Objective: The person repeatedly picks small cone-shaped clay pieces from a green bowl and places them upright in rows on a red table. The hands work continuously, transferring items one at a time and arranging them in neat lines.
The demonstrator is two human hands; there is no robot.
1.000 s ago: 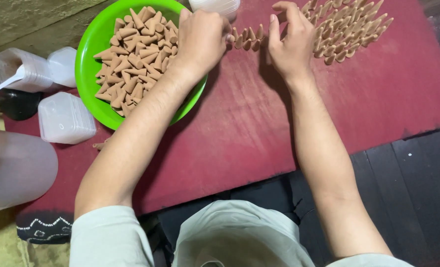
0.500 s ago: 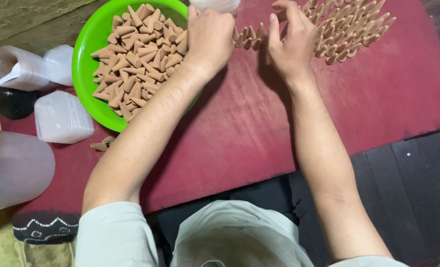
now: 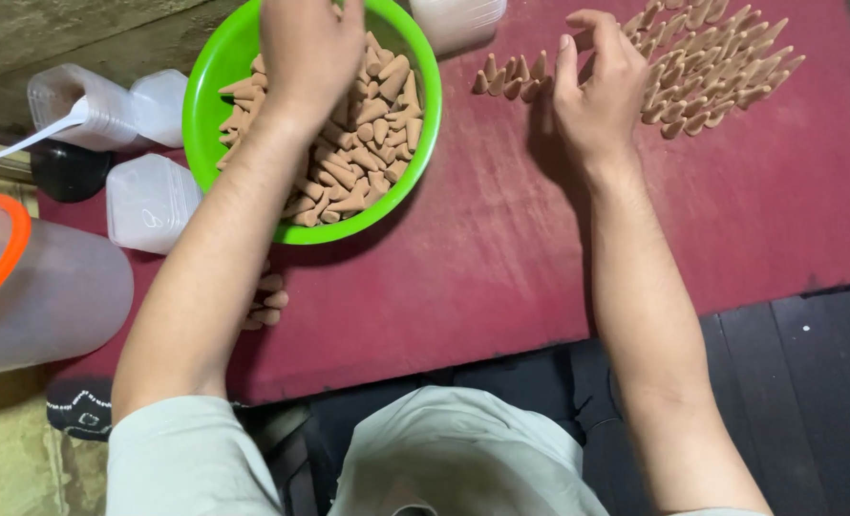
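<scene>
On the dark red mat (image 3: 501, 277), bare room lies toward its near edge. Left hand (image 3: 308, 53) reaches into the round green plastic bowl (image 3: 217, 72) of tan clay cones (image 3: 363, 153); its grip cannot be told. Right hand (image 3: 597, 91), fingers loosely parted, rests beside standing cone rows (image 3: 711, 72).

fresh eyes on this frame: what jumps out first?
The bright green bowl at upper left, heaped with small tan cones, with the left hand reaching into it. Next, the rows of the same cones standing upright on the dark red mat at upper right, where the right hand rests beside a short row. Clear plastic tubs sit off the bowl's left.
</scene>
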